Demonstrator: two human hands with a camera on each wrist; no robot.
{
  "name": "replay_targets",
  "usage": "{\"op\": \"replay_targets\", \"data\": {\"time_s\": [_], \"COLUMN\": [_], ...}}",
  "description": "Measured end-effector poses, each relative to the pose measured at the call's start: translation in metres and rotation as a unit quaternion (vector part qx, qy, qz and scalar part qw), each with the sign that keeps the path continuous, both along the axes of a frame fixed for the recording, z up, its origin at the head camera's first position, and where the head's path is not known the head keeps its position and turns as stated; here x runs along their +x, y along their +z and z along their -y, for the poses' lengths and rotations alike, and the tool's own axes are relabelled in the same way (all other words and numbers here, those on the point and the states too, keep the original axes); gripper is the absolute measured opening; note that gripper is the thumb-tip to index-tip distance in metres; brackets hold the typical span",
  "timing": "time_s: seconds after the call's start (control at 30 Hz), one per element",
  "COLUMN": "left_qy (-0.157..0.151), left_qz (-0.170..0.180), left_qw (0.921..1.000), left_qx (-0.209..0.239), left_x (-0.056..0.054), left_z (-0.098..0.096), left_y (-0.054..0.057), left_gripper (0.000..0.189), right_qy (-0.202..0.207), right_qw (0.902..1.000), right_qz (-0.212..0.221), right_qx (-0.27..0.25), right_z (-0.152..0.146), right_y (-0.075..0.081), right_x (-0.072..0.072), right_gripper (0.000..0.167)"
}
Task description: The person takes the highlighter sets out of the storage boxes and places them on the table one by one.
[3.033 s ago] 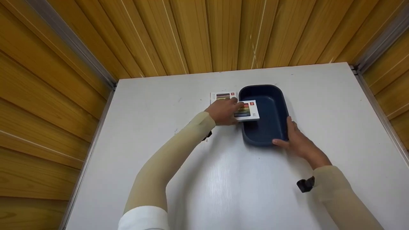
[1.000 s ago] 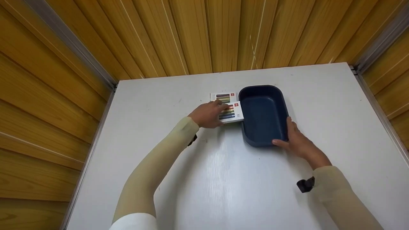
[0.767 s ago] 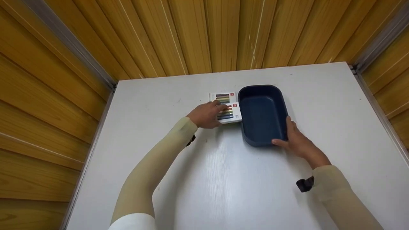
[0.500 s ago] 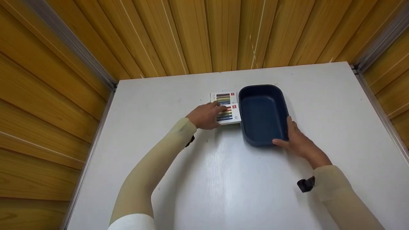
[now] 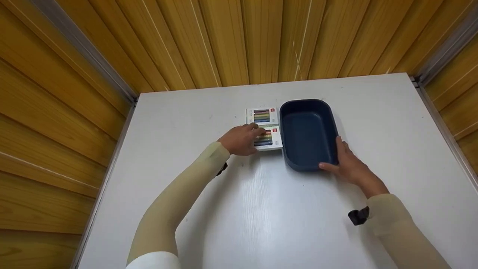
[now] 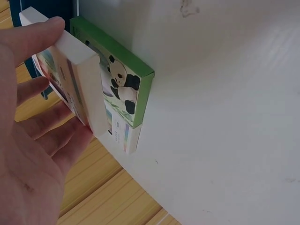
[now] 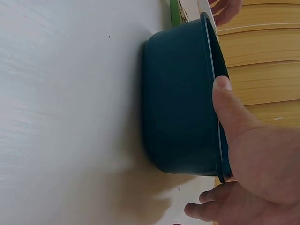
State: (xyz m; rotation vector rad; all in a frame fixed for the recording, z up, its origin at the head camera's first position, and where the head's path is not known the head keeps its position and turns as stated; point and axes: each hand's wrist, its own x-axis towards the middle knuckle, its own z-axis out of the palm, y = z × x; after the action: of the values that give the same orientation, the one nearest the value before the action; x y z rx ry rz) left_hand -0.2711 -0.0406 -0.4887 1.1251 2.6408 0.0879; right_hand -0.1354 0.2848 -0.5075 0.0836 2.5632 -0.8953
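My left hand [image 5: 241,140] grips a white windowed box of crayon-like coloured sticks [image 5: 276,141] by its left end, just left of the dark blue plastic bin [image 5: 308,142]. In the left wrist view this box [image 6: 82,51] is tilted above a green box with a panda picture [image 6: 122,70], thumb on one edge and fingers on its windowed face. A similar white box [image 5: 274,118] lies behind it, beside the bin. My right hand [image 5: 351,166] holds the bin's near right corner; the right wrist view shows the thumb at the rim [image 7: 209,61].
All this stands on a white table [image 5: 298,224] with its far edge against a yellow wood-panelled wall [image 5: 224,45]. Similar panels rise at the left and right sides. A small black device [image 5: 358,216] is strapped at the right wrist.
Three seconds ago the held box was over the bin's left part. My left hand has brought it left, out of the bin, then slightly nearer to me. The right hand and bin stay put.
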Motion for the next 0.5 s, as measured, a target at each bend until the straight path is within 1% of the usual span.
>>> {"op": "replay_targets", "data": {"time_s": [0.23, 0.37, 0.5], "left_qy": [0.002, 0.003, -0.003], "left_qz": [0.008, 0.012, 0.013], "left_qw": [1.0000, 0.9999, 0.9998], "left_qx": [0.004, 0.008, 0.011], "left_x": [0.006, 0.008, 0.011], "left_z": [0.003, 0.005, 0.006], "left_y": [-0.008, -0.012, -0.015], "left_gripper": [0.067, 0.068, 0.069], "right_qy": [-0.010, -0.011, -0.008], "right_qw": [0.9998, 0.9998, 0.9999], "right_qz": [-0.002, -0.006, -0.006], "right_qx": [0.014, 0.013, 0.014], "right_z": [0.000, 0.000, 0.000], "right_y": [0.001, 0.001, 0.001], "right_x": [-0.001, -0.001, -0.001], "right_gripper": [0.120, 0.120, 0.119]}}
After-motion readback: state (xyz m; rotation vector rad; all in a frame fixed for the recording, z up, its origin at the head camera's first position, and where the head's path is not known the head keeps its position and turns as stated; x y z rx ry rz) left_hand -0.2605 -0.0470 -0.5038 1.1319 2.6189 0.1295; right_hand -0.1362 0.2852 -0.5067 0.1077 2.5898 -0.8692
